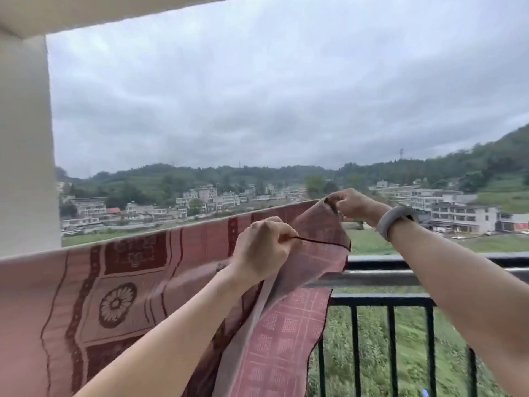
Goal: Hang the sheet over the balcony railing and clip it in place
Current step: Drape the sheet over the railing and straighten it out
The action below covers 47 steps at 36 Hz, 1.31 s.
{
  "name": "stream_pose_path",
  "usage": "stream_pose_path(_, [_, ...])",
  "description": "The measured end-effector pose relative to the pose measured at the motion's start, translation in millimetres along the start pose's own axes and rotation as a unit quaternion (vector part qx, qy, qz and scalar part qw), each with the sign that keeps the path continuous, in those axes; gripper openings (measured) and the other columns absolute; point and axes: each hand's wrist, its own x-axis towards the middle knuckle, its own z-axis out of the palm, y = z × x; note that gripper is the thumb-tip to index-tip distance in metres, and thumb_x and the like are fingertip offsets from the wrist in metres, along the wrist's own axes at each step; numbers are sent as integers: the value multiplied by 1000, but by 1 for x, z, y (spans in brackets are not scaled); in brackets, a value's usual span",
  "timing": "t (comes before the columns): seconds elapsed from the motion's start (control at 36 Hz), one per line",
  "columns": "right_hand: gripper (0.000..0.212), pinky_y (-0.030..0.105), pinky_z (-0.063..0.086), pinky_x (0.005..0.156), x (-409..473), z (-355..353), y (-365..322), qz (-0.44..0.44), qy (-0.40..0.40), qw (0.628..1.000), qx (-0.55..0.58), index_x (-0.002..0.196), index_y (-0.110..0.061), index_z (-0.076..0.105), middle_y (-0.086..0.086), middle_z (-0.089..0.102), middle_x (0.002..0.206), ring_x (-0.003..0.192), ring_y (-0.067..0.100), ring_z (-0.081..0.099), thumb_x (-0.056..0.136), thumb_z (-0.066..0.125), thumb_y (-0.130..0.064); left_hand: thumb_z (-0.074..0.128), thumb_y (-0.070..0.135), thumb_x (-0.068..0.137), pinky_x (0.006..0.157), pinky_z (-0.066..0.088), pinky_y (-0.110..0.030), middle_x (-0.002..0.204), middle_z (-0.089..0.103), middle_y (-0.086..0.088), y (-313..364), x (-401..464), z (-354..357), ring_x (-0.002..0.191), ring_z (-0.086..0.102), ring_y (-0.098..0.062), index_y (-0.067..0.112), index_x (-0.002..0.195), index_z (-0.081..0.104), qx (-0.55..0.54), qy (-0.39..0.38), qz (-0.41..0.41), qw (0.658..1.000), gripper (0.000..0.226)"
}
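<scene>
A reddish-pink patterned sheet (123,287) is stretched up across the left and middle of the view, its top edge rising to the right. My left hand (262,249) grips the sheet's dark hem in a fist. Higher and further right, my right hand (350,204) pinches the sheet's top corner; a grey band sits on that wrist. Between the hands the end of the sheet folds over and hangs down in front of the black balcony railing (380,277). No clip is in view.
A white pillar (25,144) stands at the left and a ceiling beam runs overhead. The railing's vertical bars (392,351) show at lower right. Beyond lie grass, houses and hills. A small blue object (424,393) peeks in at the bottom edge.
</scene>
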Motion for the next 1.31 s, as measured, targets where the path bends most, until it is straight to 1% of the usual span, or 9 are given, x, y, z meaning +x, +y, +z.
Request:
stream_pose_path(0.08, [23,26,48,68,-28,0,13,44,-161,981,-97,87,-17,67,-4,66,81,75,13,60,92,46,-14,64,16,79,77,47,-27,94,66,13,4,-29,24,88,61,-12,27,86,74,31,-109,40,993,15])
stream_pose_path(0.19, [24,11,49,61,-53,18,4,-48,-146,987,-45,103,-3,66,10,69,98,73,11,62,94,47,-15,65,31,80,100,30,-26,106,63,9,-7,-67,52,102,54,-11,24,87,72,98,-181,105,973,12])
stream_pose_path(0.28, [23,14,50,70,-76,42,-13,-118,-169,978,-23,105,-11,66,4,70,98,81,13,64,93,51,-22,64,36,81,105,14,-22,115,58,9,-19,-81,57,114,47,-9,23,86,71,102,-145,97,979,16])
stream_pose_path(0.47, [28,37,45,84,-104,107,-17,-230,-3,944,-235,117,-22,57,5,61,115,107,25,54,92,47,-31,65,22,82,100,33,-41,112,61,0,-60,-107,27,110,54,-23,18,97,69,113,2,-4,994,17])
stream_pose_path(0.58, [41,43,39,93,-108,148,-21,-233,29,927,-291,129,-19,43,7,54,122,112,27,49,92,46,-37,57,24,87,106,29,-46,136,43,-2,-110,-124,-8,128,36,-23,19,129,49,164,4,-138,977,43])
stream_pose_path(0.72, [48,48,24,106,-106,210,-57,-242,63,919,-304,136,-16,32,12,46,132,120,31,43,92,42,-31,53,28,90,108,24,-49,149,28,-1,-168,-148,-52,138,21,-22,22,138,38,195,-24,-221,955,51])
stream_pose_path(0.86, [55,56,4,113,-107,287,-119,-291,56,911,-286,140,-16,30,18,29,146,136,34,22,87,44,-23,53,29,89,108,27,-46,147,32,-6,-223,-182,-102,136,27,-23,18,136,41,209,1,-262,942,49])
stream_pose_path(1.08, [59,52,-8,112,-100,443,-248,-347,11,909,-229,142,-18,29,13,21,152,142,29,10,85,45,-22,52,25,91,106,33,-42,139,40,-4,-337,-269,-235,128,38,-22,17,132,44,224,23,-333,916,43])
stream_pose_path(1.31, [55,53,-2,114,-84,572,-371,-367,-16,912,-179,140,-18,30,12,29,149,141,27,17,87,43,-22,52,17,90,104,32,-33,132,45,-12,-446,-346,-358,123,43,-26,10,128,48,226,45,-413,881,39])
